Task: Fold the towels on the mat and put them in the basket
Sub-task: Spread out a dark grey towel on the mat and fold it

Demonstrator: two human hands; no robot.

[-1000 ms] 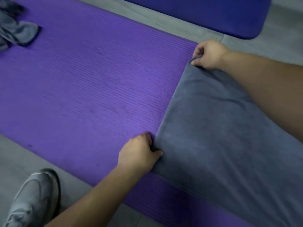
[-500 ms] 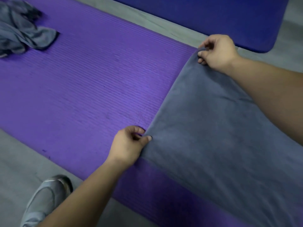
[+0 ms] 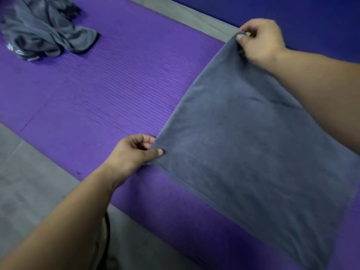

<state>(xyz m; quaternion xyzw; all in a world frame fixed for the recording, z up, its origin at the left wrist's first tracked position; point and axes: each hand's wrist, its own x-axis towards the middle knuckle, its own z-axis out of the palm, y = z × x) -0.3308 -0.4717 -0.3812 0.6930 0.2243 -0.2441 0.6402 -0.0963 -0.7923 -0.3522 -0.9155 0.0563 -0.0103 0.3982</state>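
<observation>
Both hands are pinching the towel's (image 3: 243, 152) left corners over the mat (image 3: 107, 90).
The towel is lying on the mat's right part with its left edge lifting: the left hand (image 3: 132, 152) is pinching the near corner and the right hand (image 3: 261, 41) the far one. The mat is lying on a grey floor (image 3: 29, 182), with a blue mat (image 3: 292, 16) beyond. The towel's right side is running out of frame. That edge is riding higher than a moment ago.
</observation>
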